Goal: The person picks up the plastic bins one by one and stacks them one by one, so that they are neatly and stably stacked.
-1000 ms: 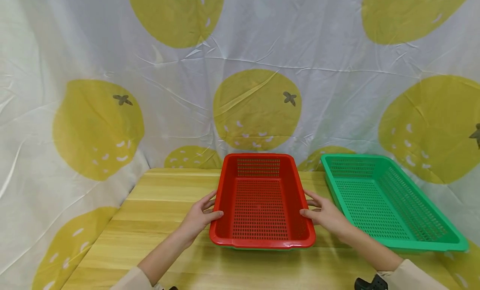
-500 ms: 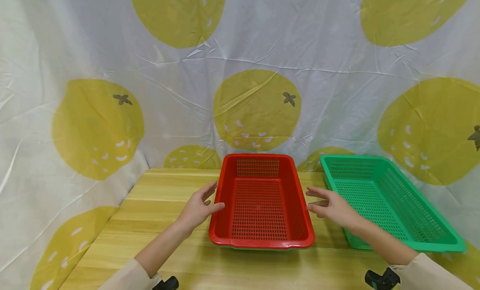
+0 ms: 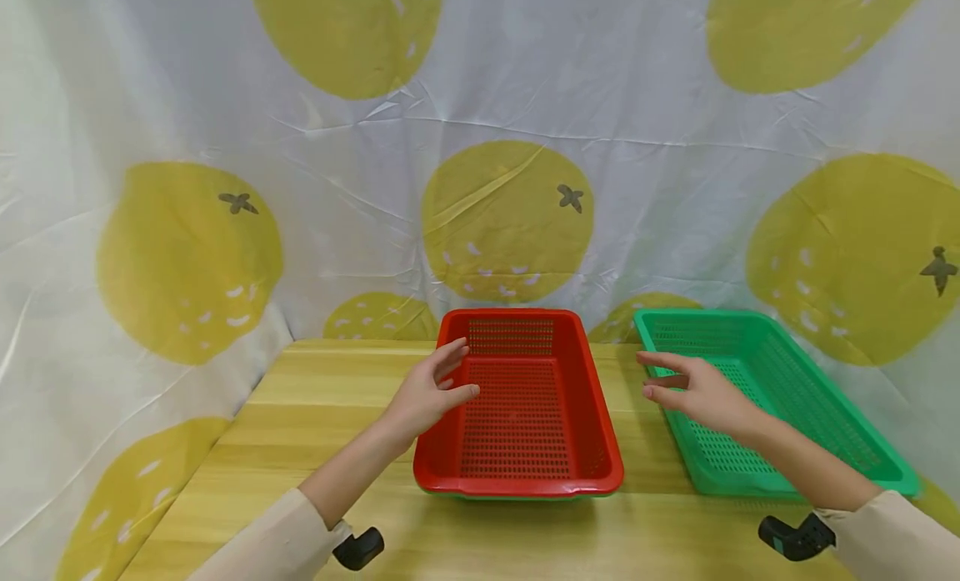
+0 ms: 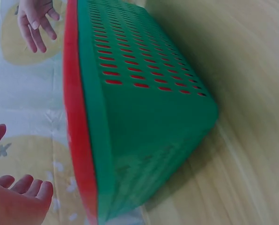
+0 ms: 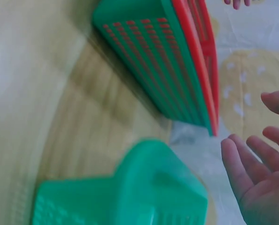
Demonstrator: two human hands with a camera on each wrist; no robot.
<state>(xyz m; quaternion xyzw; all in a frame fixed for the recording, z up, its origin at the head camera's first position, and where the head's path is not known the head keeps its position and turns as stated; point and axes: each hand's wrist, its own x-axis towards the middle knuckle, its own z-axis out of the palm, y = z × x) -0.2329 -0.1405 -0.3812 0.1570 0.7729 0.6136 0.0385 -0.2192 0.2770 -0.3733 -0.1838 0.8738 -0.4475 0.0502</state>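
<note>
A red plastic basket (image 3: 517,423) with a slotted floor stands mid-table in the head view. It is nested in a green basket (image 4: 144,112), whose slotted side shows beneath the red rim in the left wrist view. My left hand (image 3: 429,398) hovers over the red basket's left rim, fingers spread and holding nothing. Off to the right, my right hand (image 3: 701,391) is apart from the red basket, its fingers loosely extended. In the head view it overlaps a second green basket (image 3: 757,481).
The second green basket stands at the right of the wooden table (image 3: 300,431). A pale cloth printed with yellow fruit (image 3: 510,222) hangs behind and along the left side. Each wrist wears a black device (image 3: 797,538).
Both hands have let go of the red basket's sides and risen. The left has moved right, over the rim; the right has drawn away toward the second green basket. The red basket has stayed put.
</note>
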